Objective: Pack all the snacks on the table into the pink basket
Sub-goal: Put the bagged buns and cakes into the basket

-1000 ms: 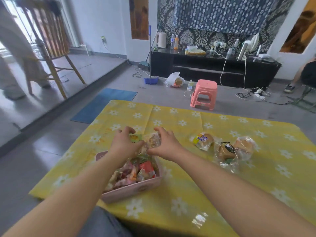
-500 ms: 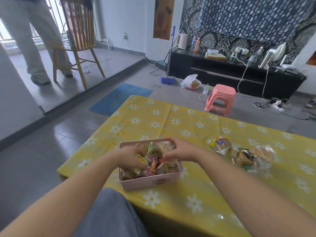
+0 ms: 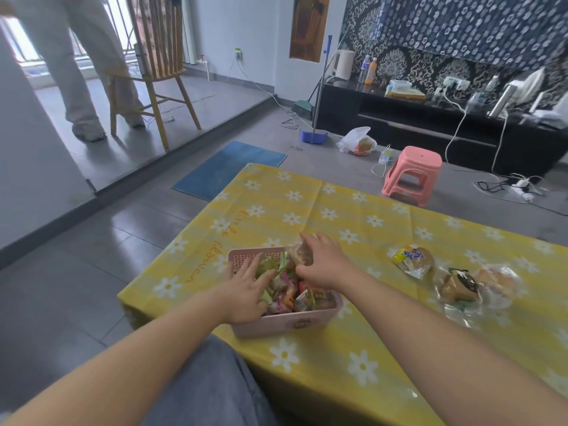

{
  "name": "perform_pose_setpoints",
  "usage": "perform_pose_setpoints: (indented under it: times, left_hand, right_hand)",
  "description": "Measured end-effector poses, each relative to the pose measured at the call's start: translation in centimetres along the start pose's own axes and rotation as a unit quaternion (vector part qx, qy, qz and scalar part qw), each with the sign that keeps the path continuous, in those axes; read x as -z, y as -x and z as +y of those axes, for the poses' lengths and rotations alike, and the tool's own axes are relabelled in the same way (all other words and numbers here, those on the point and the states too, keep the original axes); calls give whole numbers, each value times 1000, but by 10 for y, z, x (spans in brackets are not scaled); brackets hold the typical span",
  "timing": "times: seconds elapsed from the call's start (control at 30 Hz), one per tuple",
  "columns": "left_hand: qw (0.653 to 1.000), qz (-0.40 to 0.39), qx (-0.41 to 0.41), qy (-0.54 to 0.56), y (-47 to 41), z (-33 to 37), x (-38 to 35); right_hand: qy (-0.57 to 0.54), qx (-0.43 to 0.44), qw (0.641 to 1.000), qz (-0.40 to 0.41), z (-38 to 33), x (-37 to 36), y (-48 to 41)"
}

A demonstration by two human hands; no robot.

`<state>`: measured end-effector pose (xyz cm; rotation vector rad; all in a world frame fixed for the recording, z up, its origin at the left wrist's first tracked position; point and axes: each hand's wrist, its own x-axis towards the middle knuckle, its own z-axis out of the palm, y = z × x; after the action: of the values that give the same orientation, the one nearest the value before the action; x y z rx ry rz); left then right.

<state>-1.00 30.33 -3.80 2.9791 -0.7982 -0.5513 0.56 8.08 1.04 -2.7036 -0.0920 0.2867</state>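
The pink basket (image 3: pixel 285 322) stands near the front left corner of the yellow flowered table (image 3: pixel 353 222), filled with several small wrapped snacks. My left hand (image 3: pixel 246 287) lies flat with spread fingers on the snacks at the basket's left side. My right hand (image 3: pixel 325 264) is over the basket's far right corner, its fingers closed on a clear-wrapped bread bun (image 3: pixel 302 253). To the right on the cloth lie three wrapped buns: one with a yellow and purple label (image 3: pixel 413 261), one with a dark label (image 3: pixel 459 285) and a plain one (image 3: pixel 496 281).
A pink plastic stool (image 3: pixel 412 175) stands on the floor beyond the table. A blue mat (image 3: pixel 230 169), a broom, a wooden chair (image 3: pixel 156 72) and a standing person's legs (image 3: pixel 76 66) are at the left. A black cabinet (image 3: pixel 430 124) lines the far wall.
Both hands came down from above the basket onto it. My left hand flattened on the snacks. My right hand carried the wrapped bun to the basket's far right corner. The view shifted left.
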Motion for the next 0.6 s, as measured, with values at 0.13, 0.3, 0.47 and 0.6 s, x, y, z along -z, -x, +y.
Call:
perform_pose_setpoints:
  times: [0.13, 0.3, 0.47, 0.6]
  left_hand:
    - [1000, 4, -11, 4, 1, 6, -9]
    - [997, 58, 53, -25, -9, 10, 1]
    - [984, 122, 83, -105, -15, 1, 11]
    - [985, 114, 125, -46, -13, 3, 8]
  right_hand:
    - [-75, 7, 995, 71, -3, -6, -5]
    - [15, 58, 998, -10, -3, -10, -1]
    - [41, 133, 989, -52, 4, -14, 8]
    - [65, 151, 985, -56, 15, -8, 10]
